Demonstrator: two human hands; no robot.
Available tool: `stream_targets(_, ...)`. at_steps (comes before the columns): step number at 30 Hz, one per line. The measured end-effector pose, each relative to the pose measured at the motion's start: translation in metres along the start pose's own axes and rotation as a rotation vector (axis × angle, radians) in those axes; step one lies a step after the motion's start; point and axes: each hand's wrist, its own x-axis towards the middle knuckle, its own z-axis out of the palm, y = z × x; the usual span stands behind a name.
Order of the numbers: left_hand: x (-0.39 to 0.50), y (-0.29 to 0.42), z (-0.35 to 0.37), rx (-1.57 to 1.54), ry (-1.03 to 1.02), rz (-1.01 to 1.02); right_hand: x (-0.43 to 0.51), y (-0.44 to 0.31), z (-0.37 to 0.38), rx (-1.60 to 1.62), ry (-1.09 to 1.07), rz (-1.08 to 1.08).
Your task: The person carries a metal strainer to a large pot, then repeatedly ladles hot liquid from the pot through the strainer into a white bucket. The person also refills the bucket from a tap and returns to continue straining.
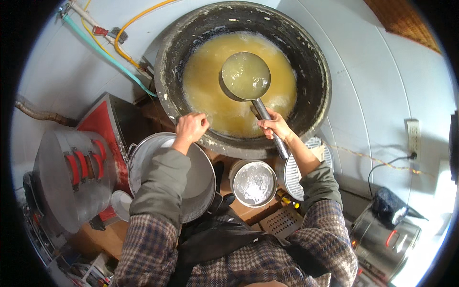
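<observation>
My right hand [274,125] grips the tubular handle of a metal dipper ladle [265,111]. The ladle's round bowl holds cloudy pale yellow liquid [245,73] and is over the middle of a large dark round vat [317,89]. Yellowish liquid [202,86] with light foam at its edges fills the bottom of the vat. Pale residue clings to the vat's inner wall and rim. My left hand [192,127], its fingers curled in, is over the vat's near left rim. Nothing shows in that hand, though its palm side is hidden.
Below my left forearm stands a large metal pot [200,175]. A smaller metal bucket [254,184] with white residue stands near my feet, beside a slatted round lid [294,175]. Left are a metal lid with red handles [86,179], a white bowl [122,204] and a teal hose [104,53].
</observation>
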Motion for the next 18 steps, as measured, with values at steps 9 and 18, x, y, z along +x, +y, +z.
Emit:
stream_targets(9,0.000,0.001,0.001,0.150,-0.100,-0.022,-0.231,0.074,0.049,-0.077,0.148,0.043)
stream_targets(18,0.004,-0.010,0.012,0.171,-0.189,-0.057,-0.354,0.277,0.057,0.193,0.321,0.192)
